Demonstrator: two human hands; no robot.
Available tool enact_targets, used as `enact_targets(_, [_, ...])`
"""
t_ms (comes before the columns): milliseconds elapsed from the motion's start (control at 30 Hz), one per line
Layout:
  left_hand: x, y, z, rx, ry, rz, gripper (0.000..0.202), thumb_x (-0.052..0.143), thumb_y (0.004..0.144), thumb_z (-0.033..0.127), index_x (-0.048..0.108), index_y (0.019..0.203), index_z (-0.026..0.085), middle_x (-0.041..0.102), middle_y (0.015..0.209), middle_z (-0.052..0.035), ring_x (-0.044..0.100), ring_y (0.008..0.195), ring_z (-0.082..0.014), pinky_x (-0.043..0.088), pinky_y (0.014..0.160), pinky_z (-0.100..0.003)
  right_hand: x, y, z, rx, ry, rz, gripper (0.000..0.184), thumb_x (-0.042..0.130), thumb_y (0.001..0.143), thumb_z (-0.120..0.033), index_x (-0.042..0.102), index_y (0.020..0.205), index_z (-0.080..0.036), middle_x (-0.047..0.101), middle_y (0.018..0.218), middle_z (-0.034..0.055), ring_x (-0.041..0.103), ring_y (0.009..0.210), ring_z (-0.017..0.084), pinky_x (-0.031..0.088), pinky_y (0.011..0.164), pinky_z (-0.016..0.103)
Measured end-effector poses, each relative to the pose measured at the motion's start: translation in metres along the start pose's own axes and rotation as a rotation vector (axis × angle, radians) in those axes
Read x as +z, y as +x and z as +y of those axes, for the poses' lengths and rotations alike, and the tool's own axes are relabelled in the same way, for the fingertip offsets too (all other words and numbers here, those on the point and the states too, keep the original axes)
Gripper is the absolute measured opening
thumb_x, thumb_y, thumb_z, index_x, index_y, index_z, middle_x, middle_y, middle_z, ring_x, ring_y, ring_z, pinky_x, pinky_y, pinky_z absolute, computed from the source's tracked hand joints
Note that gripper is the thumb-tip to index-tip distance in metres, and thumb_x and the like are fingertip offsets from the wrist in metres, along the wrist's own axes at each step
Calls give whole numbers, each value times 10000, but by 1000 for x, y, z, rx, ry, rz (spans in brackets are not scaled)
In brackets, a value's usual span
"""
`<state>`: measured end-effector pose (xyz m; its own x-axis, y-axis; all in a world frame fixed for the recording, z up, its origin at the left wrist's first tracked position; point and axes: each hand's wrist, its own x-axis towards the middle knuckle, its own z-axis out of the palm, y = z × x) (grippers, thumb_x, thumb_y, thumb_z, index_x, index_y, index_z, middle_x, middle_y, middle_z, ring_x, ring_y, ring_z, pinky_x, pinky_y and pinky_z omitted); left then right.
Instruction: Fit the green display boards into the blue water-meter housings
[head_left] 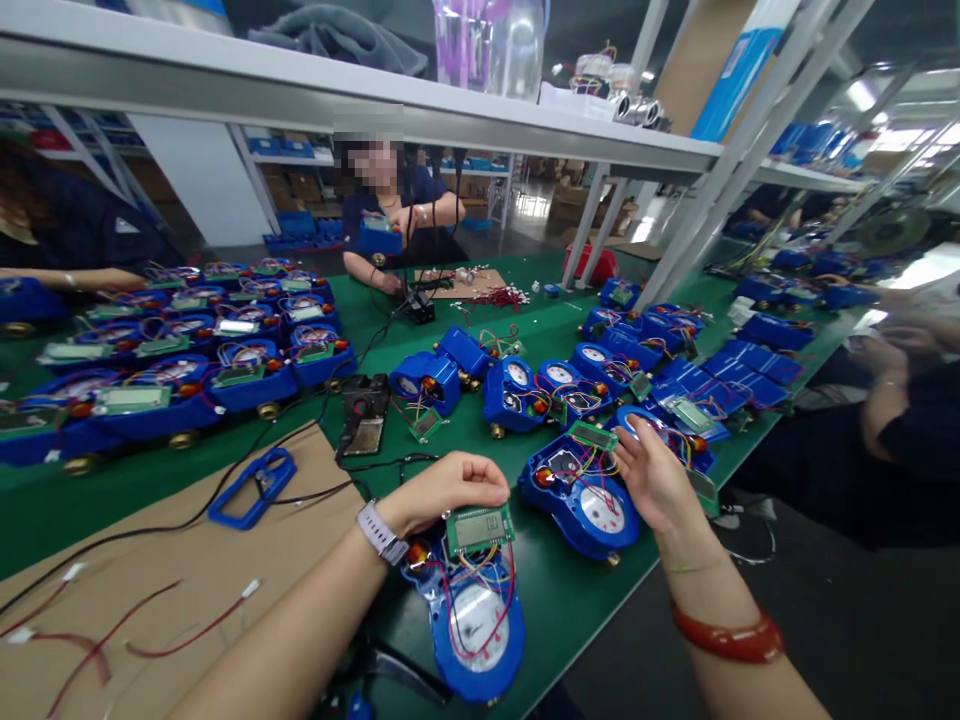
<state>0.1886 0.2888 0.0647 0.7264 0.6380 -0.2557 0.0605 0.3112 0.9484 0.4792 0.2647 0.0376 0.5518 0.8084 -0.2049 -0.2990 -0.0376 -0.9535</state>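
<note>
Apparently inspecting: left hand pinches green rectangular circuit board; right hand, grip unclear; next needs slack thin red wires.

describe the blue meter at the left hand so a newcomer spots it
On the green table, find the large brown cardboard. Right of it, near the edge, lies the blue meter. Unlike its neighbours, its circuit board, held by the left hand, shows digits.

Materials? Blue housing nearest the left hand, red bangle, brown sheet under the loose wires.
Blue housing: likely moulded plastic, semi-gloss; even colour, light highlights.
Red bangle: smooth, polished sheen; stone, glass or resin, can't tell.
Brown sheet: probably cardboard; matt, plain tan.
</note>
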Motion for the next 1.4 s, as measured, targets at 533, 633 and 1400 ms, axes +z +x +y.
enact_targets(533, [-1, 0, -5, 28, -17, 0, 345, 793, 637, 420, 632, 731, 130, 561, 620, 38, 448, 572, -64, 322, 553, -202, 6, 7, -3, 71, -130, -130, 391, 707, 752, -471, 701, 991, -162, 736, 776, 74, 661, 619, 182, 511, 531, 276])
enact_targets(633, [-1, 0, -5, 32, -17, 0, 350, 792, 638, 426, 631, 732, 130, 559, 619, 37, 449, 571, -66, 321, 546, -203, 8, 4, -6, 39, -118, -129, 363, 784, 678, -363, 719, 957, -140, 730, 746, 62, 628, 571, 151, 483, 497, 241])
enact_targets(1400, [-2, 1, -10, 31, -33, 31, 363, 802, 631, 424, 621, 739, 128, 554, 608, 39, 453, 550, -57, 321, 522, -185, 20, -45, 1, -171, 171, -65, 384, 795, 646, -372, 720, 991, -221, 739, 904, 32, 666, 894, 226, 500, 865, 384])
